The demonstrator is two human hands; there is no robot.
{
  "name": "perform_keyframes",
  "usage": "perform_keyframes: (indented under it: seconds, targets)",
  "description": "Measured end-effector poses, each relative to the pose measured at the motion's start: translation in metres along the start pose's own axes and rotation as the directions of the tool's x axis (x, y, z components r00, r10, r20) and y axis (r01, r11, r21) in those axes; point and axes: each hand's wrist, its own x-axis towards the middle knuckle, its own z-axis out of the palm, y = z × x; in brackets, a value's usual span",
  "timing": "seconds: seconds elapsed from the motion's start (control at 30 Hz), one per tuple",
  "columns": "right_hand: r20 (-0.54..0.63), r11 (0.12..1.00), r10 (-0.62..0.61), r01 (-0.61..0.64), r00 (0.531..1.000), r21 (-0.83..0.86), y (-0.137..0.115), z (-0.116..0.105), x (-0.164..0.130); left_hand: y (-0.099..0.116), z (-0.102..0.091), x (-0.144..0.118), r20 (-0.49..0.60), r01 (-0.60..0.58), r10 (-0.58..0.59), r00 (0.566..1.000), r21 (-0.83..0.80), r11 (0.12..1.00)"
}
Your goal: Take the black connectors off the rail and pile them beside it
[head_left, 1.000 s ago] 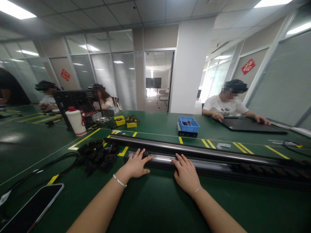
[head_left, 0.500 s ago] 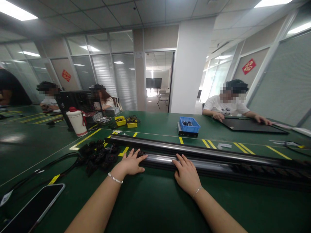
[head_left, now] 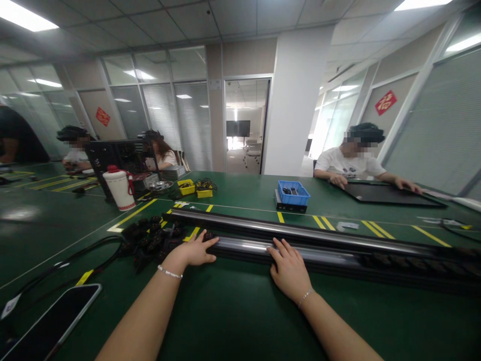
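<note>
**Hands rest on long rail at green workbench**

A glass-walled office workshop, seen from the head camera: a green table (head_left: pixel 233 311) marked with yellow lines carries a long black-and-silver rail (head_left: pixel 300 245) lying crosswise. The left hand (head_left: pixel 193 252) lies flat, fingers spread, on the rail's left end beside a heap of black connectors (head_left: pixel 150 240). The right hand (head_left: pixel 289 271) rests open on the rail's middle. A phone (head_left: pixel 48 321) lies near left; a blue bin (head_left: pixel 292 193) stands beyond
</note>
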Motion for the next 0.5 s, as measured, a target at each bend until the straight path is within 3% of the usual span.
perform_keyframes:
  seconds: [0.33, 0.5]
  targets:
    - [0.004, 1.000, 0.008, -0.008, 1.000, -0.001, -0.0009, -0.0010, 0.0001, -0.0082, -0.0085, -0.0071, 0.037, 0.024, -0.023, 0.999, -0.025, 0.999]
    - [0.010, 1.000, 0.006, -0.006, 1.000, 0.001, -0.0014, -0.0023, 0.0005, -0.0089, -0.0052, -0.0062, -0.007, 0.026, -0.027, 1.000, -0.061, 0.998]
